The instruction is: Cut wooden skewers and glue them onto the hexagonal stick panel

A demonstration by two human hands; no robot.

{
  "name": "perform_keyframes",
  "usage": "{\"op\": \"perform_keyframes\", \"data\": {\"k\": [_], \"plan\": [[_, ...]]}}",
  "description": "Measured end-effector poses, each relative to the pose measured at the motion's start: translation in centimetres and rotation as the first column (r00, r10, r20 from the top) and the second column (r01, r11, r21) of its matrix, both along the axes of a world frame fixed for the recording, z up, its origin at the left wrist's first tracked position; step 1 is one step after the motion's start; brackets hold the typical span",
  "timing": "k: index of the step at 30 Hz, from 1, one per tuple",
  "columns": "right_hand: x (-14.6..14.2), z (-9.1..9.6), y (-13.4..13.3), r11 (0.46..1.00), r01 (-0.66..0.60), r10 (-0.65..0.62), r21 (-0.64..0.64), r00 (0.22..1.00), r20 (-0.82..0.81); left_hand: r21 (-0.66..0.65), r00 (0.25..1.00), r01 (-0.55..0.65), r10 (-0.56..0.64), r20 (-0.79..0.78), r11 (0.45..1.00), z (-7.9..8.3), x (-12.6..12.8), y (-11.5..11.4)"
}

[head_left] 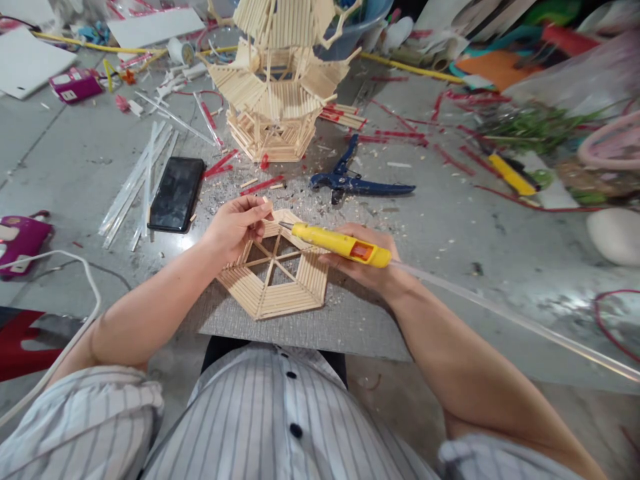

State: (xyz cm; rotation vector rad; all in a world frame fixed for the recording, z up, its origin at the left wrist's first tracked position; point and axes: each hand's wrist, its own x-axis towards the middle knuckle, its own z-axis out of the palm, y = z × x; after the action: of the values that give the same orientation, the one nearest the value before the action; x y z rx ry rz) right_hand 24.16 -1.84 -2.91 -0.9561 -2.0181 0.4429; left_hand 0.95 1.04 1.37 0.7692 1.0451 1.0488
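Note:
A yellow hot glue gun (340, 244) is gripped in my right hand (367, 257), its metal tip pointing left; a long clear glue stick (500, 307) trails from its back end. Between thumb and forefinger, my left hand (240, 227) pinches a short piece of wooden stick (267, 201), close to the glue gun's tip. Below both hands lies a flat hexagonal frame (287, 301) of thin wooden sticks, with spokes meeting at its centre. Part of its upper edge is hidden by my hands and the glue gun.
Behind the frame stands a tiered pagoda-like model (273, 100) of wooden sticks. Blue cutters (345, 181) lie to its right front. A black phone (177, 195) and clear glue sticks (143, 177) are at left. A utility knife (513, 175) sits at right among red scraps.

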Motion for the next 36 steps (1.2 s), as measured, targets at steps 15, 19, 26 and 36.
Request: {"op": "perform_keyframes", "data": {"k": [15, 19, 26, 36], "plan": [[0.27, 0.0, -0.24, 0.983, 0.027, -0.028, -0.183, 1.0, -0.004, 0.001, 0.999, 0.02, -0.02, 0.051, 1.0, -0.15, 0.03, -0.05], [0.24, 0.16, -0.31, 0.979, 0.032, -0.032, -0.201, 0.999, 0.004, -0.001, 0.999, 0.023, -0.023, 0.037, 1.0, -0.04, 0.05, -0.1], [0.32, 0.23, -0.35, 0.98, 0.031, -0.026, -0.196, 0.999, 0.028, -0.015, 1.0, 0.016, -0.016, 0.004, 1.0, 0.06, 0.04, -0.07], [0.26, 0.17, -0.49, 0.977, 0.058, -0.053, -0.206, 0.998, 0.03, 0.008, 0.998, 0.04, -0.041, 0.044, 0.999, -0.11, -0.05, -0.05]]}}
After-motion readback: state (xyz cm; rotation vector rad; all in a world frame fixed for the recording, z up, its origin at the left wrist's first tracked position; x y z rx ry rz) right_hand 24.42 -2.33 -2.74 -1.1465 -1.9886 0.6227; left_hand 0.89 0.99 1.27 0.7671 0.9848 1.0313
